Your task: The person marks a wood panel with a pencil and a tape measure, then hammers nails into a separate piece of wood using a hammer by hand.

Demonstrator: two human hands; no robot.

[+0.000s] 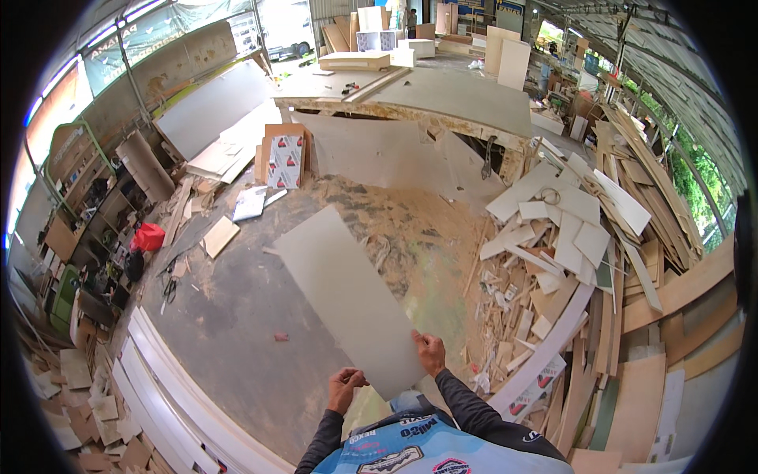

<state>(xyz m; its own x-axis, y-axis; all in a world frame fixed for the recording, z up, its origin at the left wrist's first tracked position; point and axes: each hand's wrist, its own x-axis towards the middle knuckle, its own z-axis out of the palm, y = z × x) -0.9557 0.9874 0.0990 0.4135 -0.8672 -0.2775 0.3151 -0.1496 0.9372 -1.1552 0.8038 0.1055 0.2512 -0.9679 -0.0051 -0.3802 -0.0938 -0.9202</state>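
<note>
A long white rectangular board [343, 296] slants away from my body, its far end up and to the left. Its near end lies just in front of my shirt. My right hand [429, 352] is closed on the board's right edge, thumb on the upper face and the other fingers mostly hidden. On the opposite edge, my left hand [346, 389] is closed in a pinch at the near left side, fingertips at the rim. How far those fingers reach under the board is hidden.
Offcuts of white and brown board [553, 213] pile up on the right. Long white panels [170, 403] lie at the lower left. Ahead stands a large worktable [458, 95]. Sawdust [355, 197] covers part of the floor. A red bag [148, 237] sits by the left shelving.
</note>
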